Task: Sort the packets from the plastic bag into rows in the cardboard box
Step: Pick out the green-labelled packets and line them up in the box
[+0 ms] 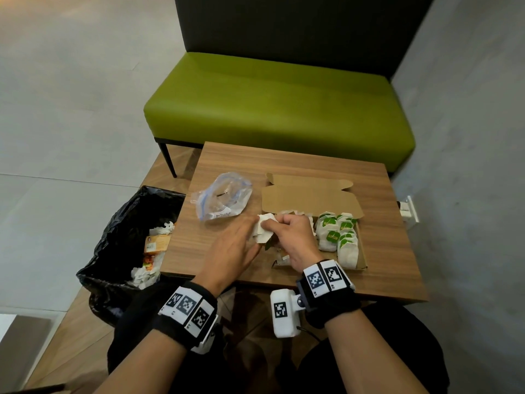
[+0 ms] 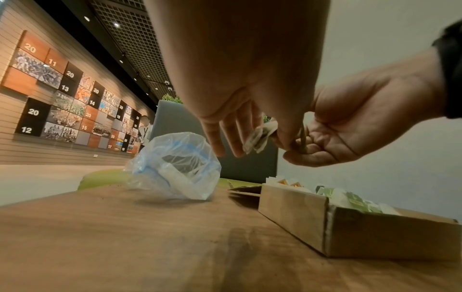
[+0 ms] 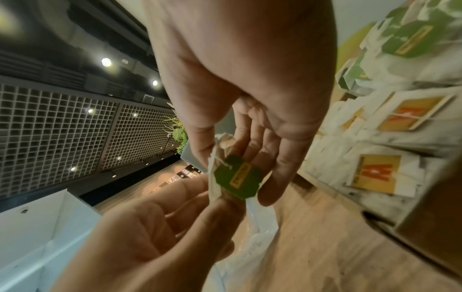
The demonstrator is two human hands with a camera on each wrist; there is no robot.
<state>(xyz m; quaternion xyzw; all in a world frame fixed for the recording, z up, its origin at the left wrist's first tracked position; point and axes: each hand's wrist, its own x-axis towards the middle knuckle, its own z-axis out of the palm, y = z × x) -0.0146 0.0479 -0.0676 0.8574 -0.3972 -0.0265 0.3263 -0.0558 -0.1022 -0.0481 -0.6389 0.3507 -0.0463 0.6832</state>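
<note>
Pinching one green-tagged packet (image 1: 262,230) together at frame centre, my left hand (image 1: 231,251) and right hand (image 1: 295,240) hovered beside the cardboard box (image 1: 360,258); I feared a loosened grip dropping it, scattering rows.

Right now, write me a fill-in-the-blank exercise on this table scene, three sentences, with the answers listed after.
1. The packet held between the left hand and right hand carries a ____ tag.
2. The plastic bag lies on the table, to the ____ of the cardboard box.
3. The bin beside the table is lined in ____.

Missing words: green; left; black
</note>
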